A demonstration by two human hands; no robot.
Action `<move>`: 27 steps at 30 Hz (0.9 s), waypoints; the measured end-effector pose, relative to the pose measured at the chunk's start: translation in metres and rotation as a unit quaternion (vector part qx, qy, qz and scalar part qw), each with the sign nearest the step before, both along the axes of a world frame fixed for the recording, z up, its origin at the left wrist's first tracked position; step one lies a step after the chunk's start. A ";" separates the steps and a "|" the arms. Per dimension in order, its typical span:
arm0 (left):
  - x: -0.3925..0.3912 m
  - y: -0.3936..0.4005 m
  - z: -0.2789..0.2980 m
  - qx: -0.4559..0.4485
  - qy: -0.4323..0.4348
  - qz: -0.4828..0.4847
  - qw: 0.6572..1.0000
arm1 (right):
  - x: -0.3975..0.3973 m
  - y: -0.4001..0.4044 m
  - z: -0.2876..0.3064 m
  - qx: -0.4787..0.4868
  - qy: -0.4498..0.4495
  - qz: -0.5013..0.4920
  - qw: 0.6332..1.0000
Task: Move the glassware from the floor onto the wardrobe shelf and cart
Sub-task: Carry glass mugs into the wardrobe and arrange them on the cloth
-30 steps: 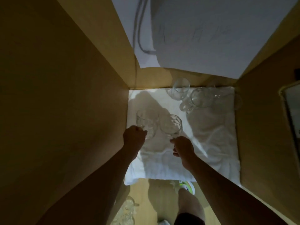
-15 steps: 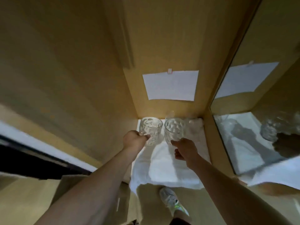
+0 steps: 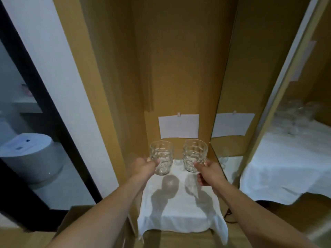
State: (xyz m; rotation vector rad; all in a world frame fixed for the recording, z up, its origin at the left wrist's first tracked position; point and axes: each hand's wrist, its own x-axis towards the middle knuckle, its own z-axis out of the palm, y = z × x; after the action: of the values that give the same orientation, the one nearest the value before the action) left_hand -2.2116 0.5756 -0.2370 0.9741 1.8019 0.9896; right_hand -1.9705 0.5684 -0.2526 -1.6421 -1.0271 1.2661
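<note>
Two clear faceted glass mugs hang in the air over the wardrobe shelf (image 3: 180,219), which is covered by a white cloth. My left hand (image 3: 143,166) grips the handle of the left mug (image 3: 162,157). My right hand (image 3: 208,171) grips the handle of the right mug (image 3: 195,154). Both mugs are upright and side by side, a little apart, and cast shadows on the cloth below. A small piece of glassware (image 3: 177,161) shows between them at the back of the shelf, mostly hidden.
Wooden wardrobe walls close the shelf in on the left and back, with a white paper sheet (image 3: 178,126) taped to the back. A mirror panel (image 3: 231,133) lines the right side. Further right, a cloth-covered surface (image 3: 286,169) carries several blurred glasses (image 3: 295,115). A doorway opens at left.
The view has tilted up and pulled back from the shelf. Both hands still hold their mugs, which now sit higher above the cloth.
</note>
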 end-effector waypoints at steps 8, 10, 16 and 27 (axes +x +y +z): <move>0.070 -0.036 0.013 0.026 -0.019 -0.025 0.999 | 0.064 -0.062 0.014 0.011 -0.025 -0.018 0.999; 0.096 -0.038 0.008 0.019 -0.031 -0.042 0.998 | 0.091 -0.077 0.016 0.009 -0.047 -0.025 0.999; 0.194 -0.070 0.008 0.008 -0.047 -0.076 0.996 | 0.194 -0.127 0.031 -0.017 -0.059 -0.037 0.997; 0.380 -0.113 0.026 0.016 -0.070 -0.129 0.989 | 0.367 -0.191 0.029 -0.006 -0.036 -0.120 0.992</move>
State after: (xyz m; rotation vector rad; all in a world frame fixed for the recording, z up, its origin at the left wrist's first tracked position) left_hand -1.8315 0.4623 -0.2107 1.0988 1.5041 0.9028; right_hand -1.6034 0.3776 -0.2231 -1.7731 -0.8364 1.0630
